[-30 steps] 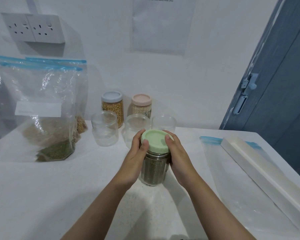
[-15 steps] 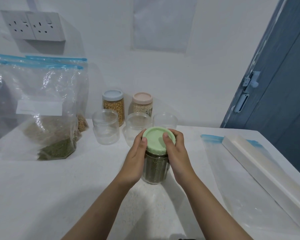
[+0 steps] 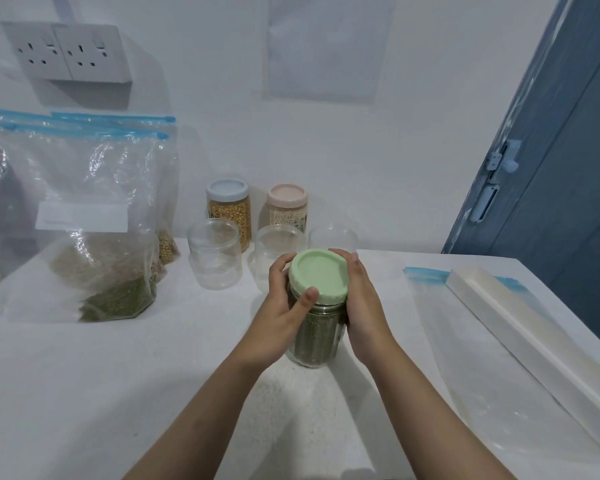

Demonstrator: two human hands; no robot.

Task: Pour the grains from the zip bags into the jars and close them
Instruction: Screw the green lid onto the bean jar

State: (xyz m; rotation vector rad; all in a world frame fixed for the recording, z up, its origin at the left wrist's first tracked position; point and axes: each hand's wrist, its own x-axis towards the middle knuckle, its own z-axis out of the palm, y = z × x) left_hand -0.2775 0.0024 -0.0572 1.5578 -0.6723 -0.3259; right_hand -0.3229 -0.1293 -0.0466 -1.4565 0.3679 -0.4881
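1. Both our hands clamp one jar (image 3: 317,336): our left hand (image 3: 279,311) curls round its left side, and our right hand (image 3: 362,303) curls round its right side.
2. Left thumb lies on the near left edge of the green lid (image 3: 317,273), and the left fingers wrap behind the lid's far left rim.
3. Right fingers wrap round the far right rim of the lid; the right palm lies against the glass below it.
4. Between the two palms the jar stands upright on the white table (image 3: 84,393), near the centre. It holds green grains, and the green lid sits on top of it.
5. Far of the jar stand three empty clear jars (image 3: 215,254) in a row, without lids.
6. Behind that row, against the wall, stand a blue-lidded jar (image 3: 227,209) of yellow grains and a pink-lidded jar (image 3: 287,207) of pale grains.
7. At far left, several zip bags (image 3: 80,216) with blue seals stand upright against the wall, well apart from the jar. The front bag holds green grains in its lower corner.
8. At right, an empty zip bag (image 3: 482,358) lies flat on the table, with a long white box (image 3: 534,344) lying across it.
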